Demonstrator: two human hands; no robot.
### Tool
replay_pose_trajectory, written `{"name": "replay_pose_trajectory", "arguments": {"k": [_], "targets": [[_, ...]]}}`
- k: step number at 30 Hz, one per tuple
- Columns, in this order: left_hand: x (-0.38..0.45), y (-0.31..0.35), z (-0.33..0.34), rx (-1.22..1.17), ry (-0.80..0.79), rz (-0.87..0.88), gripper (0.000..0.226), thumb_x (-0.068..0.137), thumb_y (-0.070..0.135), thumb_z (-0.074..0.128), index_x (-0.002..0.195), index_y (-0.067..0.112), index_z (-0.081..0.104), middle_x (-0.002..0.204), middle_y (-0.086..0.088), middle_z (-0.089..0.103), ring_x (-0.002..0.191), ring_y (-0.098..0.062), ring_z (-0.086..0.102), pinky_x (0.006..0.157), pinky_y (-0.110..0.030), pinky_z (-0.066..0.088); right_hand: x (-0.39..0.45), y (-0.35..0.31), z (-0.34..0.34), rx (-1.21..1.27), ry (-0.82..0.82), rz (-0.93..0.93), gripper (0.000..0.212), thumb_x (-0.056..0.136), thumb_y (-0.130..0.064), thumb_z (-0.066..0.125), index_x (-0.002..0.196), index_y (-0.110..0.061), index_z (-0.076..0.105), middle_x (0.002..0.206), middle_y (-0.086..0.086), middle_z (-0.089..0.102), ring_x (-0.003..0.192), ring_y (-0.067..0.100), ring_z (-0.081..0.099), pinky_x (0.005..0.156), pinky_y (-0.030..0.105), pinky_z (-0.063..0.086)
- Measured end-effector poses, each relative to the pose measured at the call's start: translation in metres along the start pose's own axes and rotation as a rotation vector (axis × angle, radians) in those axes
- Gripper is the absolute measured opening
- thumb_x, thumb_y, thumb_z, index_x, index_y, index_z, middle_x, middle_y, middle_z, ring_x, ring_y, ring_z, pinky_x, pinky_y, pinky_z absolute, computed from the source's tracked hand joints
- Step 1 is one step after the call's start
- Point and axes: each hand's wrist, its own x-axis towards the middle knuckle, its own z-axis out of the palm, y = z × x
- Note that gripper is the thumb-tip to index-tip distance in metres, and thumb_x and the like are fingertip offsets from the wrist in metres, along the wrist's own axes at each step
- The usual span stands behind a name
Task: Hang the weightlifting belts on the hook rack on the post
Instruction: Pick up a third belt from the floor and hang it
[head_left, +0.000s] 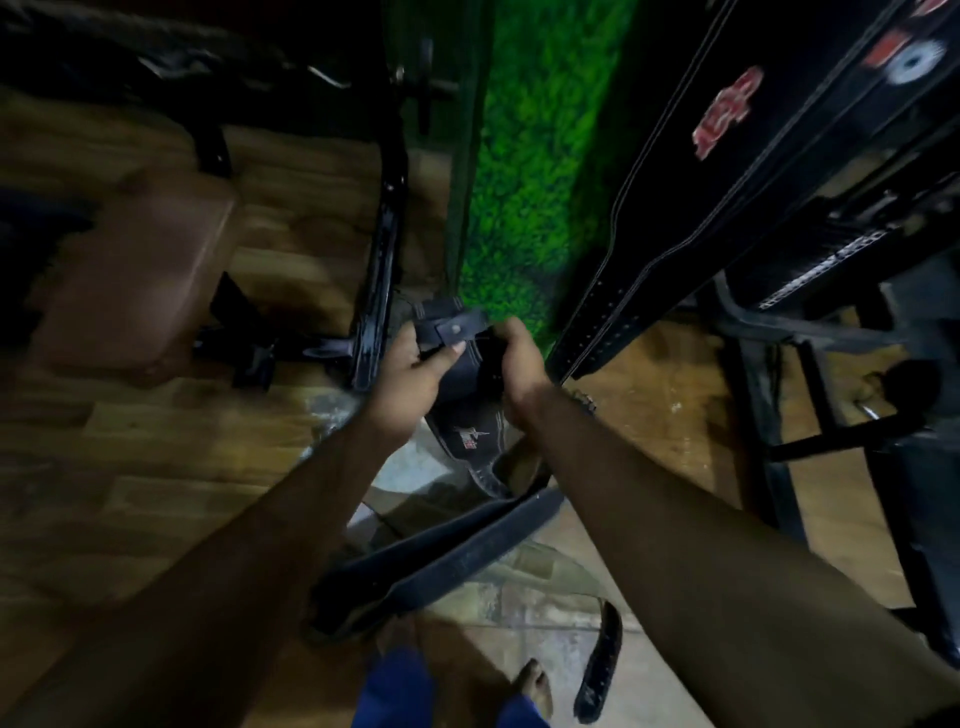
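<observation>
Left hand (410, 364) clamped on the strap end of a black belt (462, 379) at frame centre, thumb pressed over a small riveted loop. Right hand (519, 364) closed around the same belt's other edge, just beside the left. Held low above the wooden floor (156, 457), wide logo part drooping toward the lower middle. Below it, a second dark belt (441, 556) slanting across the floor, and a narrow strap (602, 665) at lower right. Upper right: a long black hanging belt (701, 171) with red patches, beside a green turf post (535, 156). Brown padded bench (140, 275) at left. Hook rack out of sight.
</observation>
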Motion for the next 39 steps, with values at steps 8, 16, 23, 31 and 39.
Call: {"name": "replay_pose_trajectory", "arguments": {"k": [8,16,23,31,39], "targets": [[-0.068,0.154,0.014,0.08,-0.044,0.226,0.03,0.093,-0.004,0.063,0.116,0.014,0.057,0.101,0.007,0.069,0.082,0.01,0.065,0.077,-0.011,0.049,-0.107,-0.121,-0.018,0.164,-0.399,-0.153,0.079,0.097,-0.065,0.039,0.133,0.002,0.061,0.125,0.023,0.068,0.114,0.034,0.066,0.108,0.048,0.047],[-0.156,0.232,0.031,0.178,-0.102,0.313,0.039,0.089,-0.015,0.056,0.112,0.015,0.056,0.097,0.005,0.065,0.076,0.012,0.063,0.075,-0.012,0.047,-0.205,-0.204,-0.036,0.014,-0.382,-0.424,0.019,0.094,-0.008,0.063,0.075,-0.011,0.062,0.071,0.006,0.067,0.058,0.018,0.065,0.055,0.026,0.056],[-0.194,0.31,0.053,-0.072,0.053,0.464,0.014,0.102,0.012,0.053,0.111,0.013,0.064,0.097,-0.004,0.072,0.08,-0.011,0.07,0.071,-0.024,0.056,-0.283,-0.239,-0.06,-0.02,-0.429,-0.591,0.029,0.09,-0.035,0.072,0.084,-0.007,0.067,0.08,0.012,0.073,0.067,0.023,0.068,0.064,0.033,0.06],[-0.203,0.345,0.051,0.037,-0.095,0.55,0.019,0.1,-0.002,0.051,0.097,0.012,0.063,0.08,0.003,0.074,0.068,-0.006,0.07,0.065,-0.02,0.055,-0.307,-0.267,-0.062,0.125,-0.379,-0.28,0.039,0.101,-0.035,0.053,0.069,-0.012,0.057,0.053,0.001,0.06,0.044,0.012,0.058,0.044,0.02,0.051],[-0.192,0.35,0.035,0.067,-0.204,0.501,0.018,0.104,0.015,0.052,0.108,0.025,0.066,0.103,0.009,0.075,0.097,-0.008,0.07,0.089,-0.03,0.055,-0.335,-0.3,-0.04,0.111,-0.358,-0.68,0.018,0.085,-0.012,0.069,0.075,-0.021,0.057,0.07,-0.003,0.064,0.063,0.014,0.061,0.054,0.024,0.047]]}}
